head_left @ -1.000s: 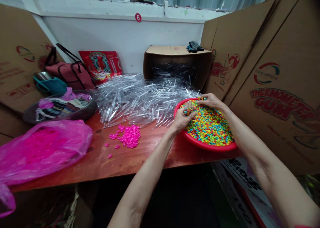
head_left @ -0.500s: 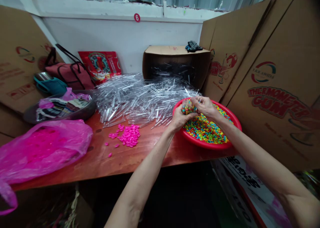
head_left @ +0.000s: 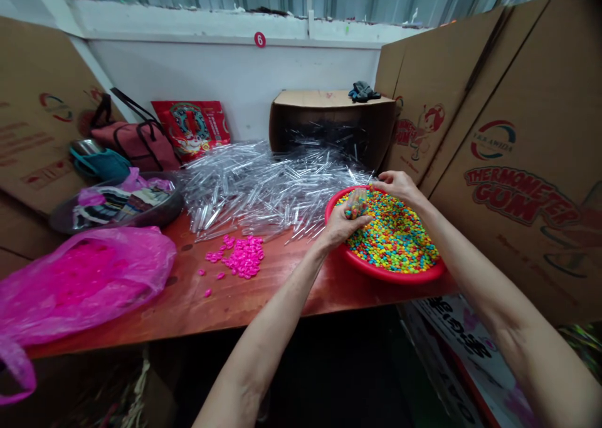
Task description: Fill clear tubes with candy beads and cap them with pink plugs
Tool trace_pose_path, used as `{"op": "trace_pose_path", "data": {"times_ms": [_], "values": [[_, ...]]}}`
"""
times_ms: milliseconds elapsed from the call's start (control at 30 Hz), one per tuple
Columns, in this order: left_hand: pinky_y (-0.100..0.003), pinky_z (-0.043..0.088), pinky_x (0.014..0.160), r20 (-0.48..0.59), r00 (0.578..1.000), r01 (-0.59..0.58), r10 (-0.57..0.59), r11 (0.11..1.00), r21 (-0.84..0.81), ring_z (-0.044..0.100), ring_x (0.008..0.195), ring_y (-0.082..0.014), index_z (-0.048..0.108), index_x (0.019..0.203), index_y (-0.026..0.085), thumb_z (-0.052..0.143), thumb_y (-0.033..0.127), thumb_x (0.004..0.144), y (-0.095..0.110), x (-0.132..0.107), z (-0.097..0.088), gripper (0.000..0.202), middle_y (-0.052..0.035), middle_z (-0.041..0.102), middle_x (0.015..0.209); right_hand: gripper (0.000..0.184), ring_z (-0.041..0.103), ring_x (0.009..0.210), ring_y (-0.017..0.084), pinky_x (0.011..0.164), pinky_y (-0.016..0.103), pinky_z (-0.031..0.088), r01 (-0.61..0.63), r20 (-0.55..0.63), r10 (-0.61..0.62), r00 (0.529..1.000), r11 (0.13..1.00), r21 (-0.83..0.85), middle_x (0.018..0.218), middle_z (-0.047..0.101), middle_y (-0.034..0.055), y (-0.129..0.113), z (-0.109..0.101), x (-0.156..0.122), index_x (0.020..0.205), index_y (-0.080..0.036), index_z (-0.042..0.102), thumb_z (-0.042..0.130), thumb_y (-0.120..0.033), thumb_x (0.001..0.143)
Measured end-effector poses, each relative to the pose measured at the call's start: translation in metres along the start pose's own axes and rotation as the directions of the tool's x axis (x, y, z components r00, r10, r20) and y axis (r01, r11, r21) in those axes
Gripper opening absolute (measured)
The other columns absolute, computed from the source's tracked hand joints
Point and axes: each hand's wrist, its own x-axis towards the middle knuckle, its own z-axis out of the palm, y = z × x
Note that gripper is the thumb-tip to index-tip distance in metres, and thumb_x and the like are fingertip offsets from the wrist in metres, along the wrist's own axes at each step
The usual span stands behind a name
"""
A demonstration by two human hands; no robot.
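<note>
The left hand (head_left: 342, 224) curls around clear plastic tubes (head_left: 359, 197); the right hand (head_left: 399, 187) hides its grip. Best stay over the round red plastic bowl (head_left: 391, 276) of small multicoloured pellets (head_left: 392, 237), at the worktop's (head_left: 277, 274) front right corner.

1. Basin (head_left: 399, 276): smooth, glossy plastic.
2. Pellets (head_left: 395, 240): smooth, faintly shiny coating.
3. Tubes (head_left: 277, 187): clear, shiny plastic.
4. Worktop (head_left: 282, 268): reddish wood, slightly glossy.
5. Pink bag (head_left: 94, 284): thin, crinkled plastic film.
6. Large cartons (head_left: 531, 133): matt brown cardboard.
</note>
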Motion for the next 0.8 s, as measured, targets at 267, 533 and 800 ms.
{"op": "trace_pose_path", "data": {"times_ms": [267,533,800], "values": [[-0.026,0.048,0.07,-0.159,0.987,-0.041,0.03,0.997,-0.068,0.058,0.068,-0.0104,0.073,0.103,0.016,0.092,0.047,0.064,0.006,-0.001,0.001,0.053,0.0004,0.069,0.081,0.049,0.049,0.06,0.014,0.059,0.028,0.036,0.027,0.212,-0.046,0.976,0.995,0.094,0.063,0.061,-0.0007,0.01,0.019,0.002,0.082,-0.015,0.078,0.07,-0.063,0.074],[-0.025,0.051,0.07,-0.326,0.937,-0.172,0.123,0.977,-0.125,0.062,0.067,-0.01,0.07,0.114,0.017,0.091,0.043,0.067,0.035,0.0,-0.024,0.058,0.0009,0.069,0.081,0.042,0.06,0.071,0.015,0.065,0.028,0.049,0.103,-0.049,-0.09,0.995,0.875,0.474,0.087,0.072,0.0047,-0.009,-0.025,-0.013,0.097,-0.017,0.076,0.076,-0.056,0.08],[-0.021,0.049,0.063,-0.43,0.895,-0.146,0.116,0.989,-0.037,0.059,0.064,-0.0089,0.067,0.109,0.017,0.092,0.041,0.064,0.049,-0.07,-0.049,0.057,0.0027,0.067,0.079,0.041,0.063,0.071,0.013,0.064,0.027,0.053,0.146,0.005,-0.17,0.985,0.857,0.494,0.087,0.072,0.004,-0.059,-0.044,-0.072,0.11,-0.018,0.075,0.076,-0.05,0.084]]}}
